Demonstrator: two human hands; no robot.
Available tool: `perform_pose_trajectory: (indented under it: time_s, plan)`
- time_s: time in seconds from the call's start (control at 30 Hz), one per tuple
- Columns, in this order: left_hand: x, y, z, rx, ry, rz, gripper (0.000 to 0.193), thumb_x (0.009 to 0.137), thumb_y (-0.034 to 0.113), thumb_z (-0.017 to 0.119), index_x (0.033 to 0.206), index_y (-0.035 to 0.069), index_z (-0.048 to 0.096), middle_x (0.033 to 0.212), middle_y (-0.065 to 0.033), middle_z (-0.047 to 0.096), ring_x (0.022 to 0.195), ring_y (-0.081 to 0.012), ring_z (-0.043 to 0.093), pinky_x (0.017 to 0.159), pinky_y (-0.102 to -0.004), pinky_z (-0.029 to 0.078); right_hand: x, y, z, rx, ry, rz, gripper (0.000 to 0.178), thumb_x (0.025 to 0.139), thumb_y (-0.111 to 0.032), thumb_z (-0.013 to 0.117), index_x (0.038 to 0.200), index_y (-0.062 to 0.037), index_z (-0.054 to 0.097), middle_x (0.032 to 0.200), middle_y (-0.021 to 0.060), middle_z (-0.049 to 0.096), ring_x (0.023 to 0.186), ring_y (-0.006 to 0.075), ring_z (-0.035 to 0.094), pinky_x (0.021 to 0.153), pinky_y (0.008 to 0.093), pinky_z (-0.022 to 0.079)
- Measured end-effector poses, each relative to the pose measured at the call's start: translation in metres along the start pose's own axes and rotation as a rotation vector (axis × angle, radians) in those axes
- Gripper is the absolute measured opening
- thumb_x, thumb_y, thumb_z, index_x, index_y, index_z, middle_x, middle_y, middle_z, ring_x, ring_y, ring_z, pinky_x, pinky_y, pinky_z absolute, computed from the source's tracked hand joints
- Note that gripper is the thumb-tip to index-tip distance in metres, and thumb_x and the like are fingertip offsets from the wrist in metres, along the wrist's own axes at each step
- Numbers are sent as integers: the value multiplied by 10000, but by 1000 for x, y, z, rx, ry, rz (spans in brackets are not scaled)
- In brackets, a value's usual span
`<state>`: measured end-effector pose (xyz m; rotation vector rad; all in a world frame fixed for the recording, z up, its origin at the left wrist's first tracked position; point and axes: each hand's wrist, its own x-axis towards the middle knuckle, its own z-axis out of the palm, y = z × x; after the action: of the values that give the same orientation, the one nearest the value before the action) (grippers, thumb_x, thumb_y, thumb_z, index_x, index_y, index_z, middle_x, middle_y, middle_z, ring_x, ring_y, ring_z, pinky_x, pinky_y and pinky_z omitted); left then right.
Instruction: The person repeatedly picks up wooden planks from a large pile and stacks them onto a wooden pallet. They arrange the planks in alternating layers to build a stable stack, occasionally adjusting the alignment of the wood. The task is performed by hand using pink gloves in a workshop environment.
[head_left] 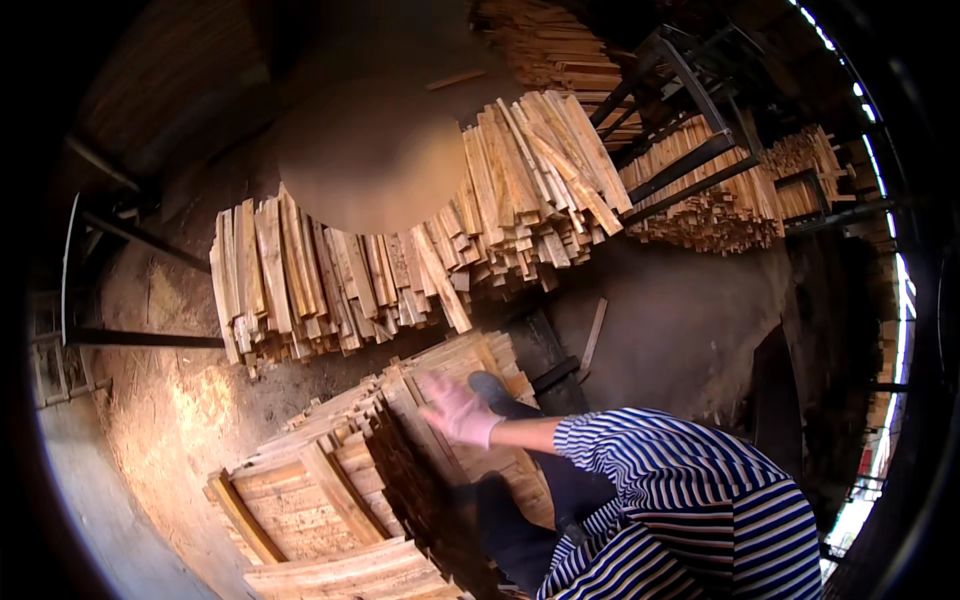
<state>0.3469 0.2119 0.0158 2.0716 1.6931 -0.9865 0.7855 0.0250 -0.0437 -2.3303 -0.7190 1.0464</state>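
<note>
My right hand [460, 412], in a pale pinkish glove, reaches out from a blue-and-white striped sleeve [640, 445]. Its fingers are stretched and somewhat apart, slightly blurred, with nothing seen in them. Below and around it is a low stack of wooden boards [480, 352], with a crosswise wooden strip [422, 425] close to the fingers. I cannot make out whether the hand touches the wood. My dark-trousered legs [565, 485] are beside this stack, one grey shoe [487, 386] showing just past the hand. My left hand does not show.
A long heap of loose wooden slats [370, 275] lies beyond. A second board stack with cross strips [300, 505] stands at lower left. Dark metal frames [690, 85] and more slat piles [700, 190] are at upper right. One slat [594, 333] lies on the floor.
</note>
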Motion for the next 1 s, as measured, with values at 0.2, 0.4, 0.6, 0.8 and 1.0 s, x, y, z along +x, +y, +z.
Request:
perform_pose_trajectory:
  time_s: [0.2, 0.4, 0.6, 0.8, 1.0]
  plan:
    - [-31, 198, -28, -81, 184, 379, 983, 813, 367, 797, 1572, 65, 251, 1633, -236, 223, 1549, -407, 161, 1254, -477, 195, 78, 221, -167, -232, 221, 524, 504, 904, -399, 583, 1287, -94, 460, 1315, 236, 546, 1175, 416, 605, 945, 527, 505]
    - [-40, 333, -29, -157, 338, 676, 889, 801, 255, 830, 1554, 136, 372, 1616, -183, 334, 1550, -380, 198, 1249, -451, 250, 153, 304, -233, -21, 234, 664, 762, 919, -468, 580, 1521, -38, 397, 1477, 281, 508, 1342, 422, 525, 1109, 460, 440]
    - [26, 396, 83, -445, 68, 660, 804, 815, 193, 837, 1523, 128, 460, 1564, -182, 443, 1517, -391, 285, 1197, -445, 340, 200, 362, -193, -34, 299, 503, 808, 923, -508, 619, 1549, -61, 374, 1522, 263, 469, 1392, 418, 477, 1155, 461, 377]
    - [73, 367, 136, -536, -134, 559, 688, 867, 149, 807, 1475, 54, 499, 1496, -185, 513, 1398, -315, 470, 1144, -389, 391, 155, 395, -134, 46, 228, 649, 806, 937, -534, 608, 1572, -112, 347, 1516, 260, 474, 1390, 426, 474, 1144, 487, 387]
    - [123, 355, 184, -742, -291, 388, 683, 910, 150, 783, 1491, -6, 459, 1484, -187, 538, 1373, -247, 503, 1130, -344, 401, 132, 399, -113, 126, 196, 704, 819, 929, -519, 644, 1566, -96, 351, 1518, 250, 478, 1391, 425, 474, 1148, 478, 387]
